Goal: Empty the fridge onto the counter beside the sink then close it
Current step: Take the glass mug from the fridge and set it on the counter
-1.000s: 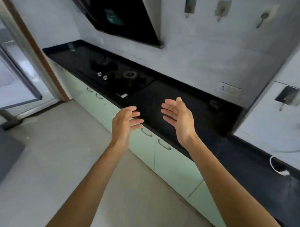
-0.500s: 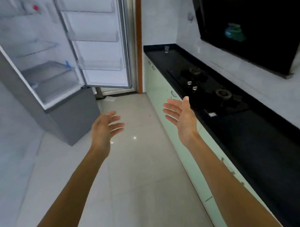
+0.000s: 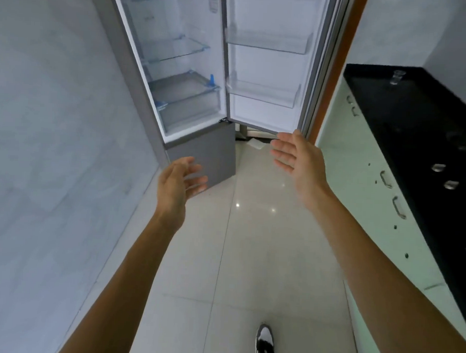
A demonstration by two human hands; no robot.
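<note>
A grey fridge (image 3: 203, 154) stands ahead against the left wall with its upper door (image 3: 266, 108) swung wide open to the right. Its glass shelves (image 3: 178, 50), bottom drawer (image 3: 192, 106) and door racks (image 3: 264, 91) look bare. My left hand (image 3: 177, 182) hovers open in front of the fridge's lower grey panel, holding nothing. My right hand (image 3: 298, 157) is raised open, palm to the left, just below the open door's bottom edge. The black counter (image 3: 419, 111) runs along the right side.
Pale green cabinets (image 3: 358, 180) with metal handles sit under the counter. A clear glass (image 3: 398, 76) stands at the counter's far end and stove knobs (image 3: 444, 175) show nearer. A brown door frame (image 3: 339, 64) rises behind the fridge door. My shoe (image 3: 264, 341) is on the tiled floor.
The view has swung left from the stove counter to face the open fridge, which is now closer. Both hands stay open and empty in front of me.
</note>
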